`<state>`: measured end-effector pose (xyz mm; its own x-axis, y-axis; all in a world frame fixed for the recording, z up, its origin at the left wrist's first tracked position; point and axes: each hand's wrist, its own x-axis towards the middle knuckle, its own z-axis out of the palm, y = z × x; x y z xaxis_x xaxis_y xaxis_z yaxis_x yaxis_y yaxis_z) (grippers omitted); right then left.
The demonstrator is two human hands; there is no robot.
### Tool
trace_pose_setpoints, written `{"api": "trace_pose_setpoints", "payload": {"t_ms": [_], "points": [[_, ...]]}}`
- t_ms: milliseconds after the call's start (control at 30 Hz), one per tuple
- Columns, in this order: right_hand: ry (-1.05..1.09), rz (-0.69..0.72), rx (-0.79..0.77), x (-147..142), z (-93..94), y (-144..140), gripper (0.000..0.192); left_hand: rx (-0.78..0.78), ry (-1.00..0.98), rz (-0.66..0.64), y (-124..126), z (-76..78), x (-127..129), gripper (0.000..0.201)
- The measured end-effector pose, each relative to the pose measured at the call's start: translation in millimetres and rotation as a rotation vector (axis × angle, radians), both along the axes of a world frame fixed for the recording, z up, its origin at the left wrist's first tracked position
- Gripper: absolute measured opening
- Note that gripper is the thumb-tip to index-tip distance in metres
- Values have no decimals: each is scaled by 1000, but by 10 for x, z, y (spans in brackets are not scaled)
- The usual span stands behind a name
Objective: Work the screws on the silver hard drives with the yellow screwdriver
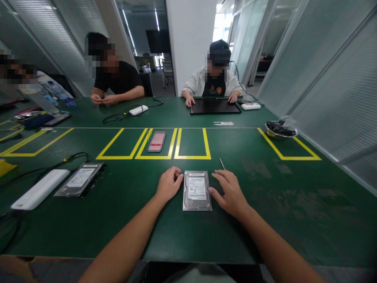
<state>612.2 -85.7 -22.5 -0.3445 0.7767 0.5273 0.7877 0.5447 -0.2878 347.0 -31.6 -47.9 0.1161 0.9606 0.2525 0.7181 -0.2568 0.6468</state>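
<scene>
A silver hard drive (196, 192) with a white label lies flat on the green table in front of me, between my hands. My left hand (169, 184) rests just left of it, fingers loosely curled, thumb apart from them, nothing visible in it. On the other side, my right hand (228, 192) has its fingers spread, with the thumb at the drive's right edge. A thin metal shaft (222, 163) shows just beyond the right fingers; its other end is hidden behind the hand, so I cannot tell what tool it is.
Left, a second hard drive (81, 179) lies beside a white power bank (41, 189) with black cable. Yellow tape (193, 157) marks rectangles; one holds a pink object (157, 141), another a metal bowl (281, 131). Opposite, a person handles a black panel (215, 106); others sit leftward.
</scene>
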Motion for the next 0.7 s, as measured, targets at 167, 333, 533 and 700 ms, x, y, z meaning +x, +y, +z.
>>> {"api": "trace_pose_setpoints", "payload": {"t_ms": [167,333,533,700], "points": [[-32,298,-31,-181,-20,-78,51,8,-3,-1,-10,-7,-9,12],[-66,422,-117,-255,-36,-75,52,0,-33,-1,-18,20,-25,14],[-95,473,-164,-255,3,-88,50,-54,-36,-8,-35,163,-180,22],[-121,482,-196,-254,16,-96,48,-78,305,32,-123,266,-620,32]]}}
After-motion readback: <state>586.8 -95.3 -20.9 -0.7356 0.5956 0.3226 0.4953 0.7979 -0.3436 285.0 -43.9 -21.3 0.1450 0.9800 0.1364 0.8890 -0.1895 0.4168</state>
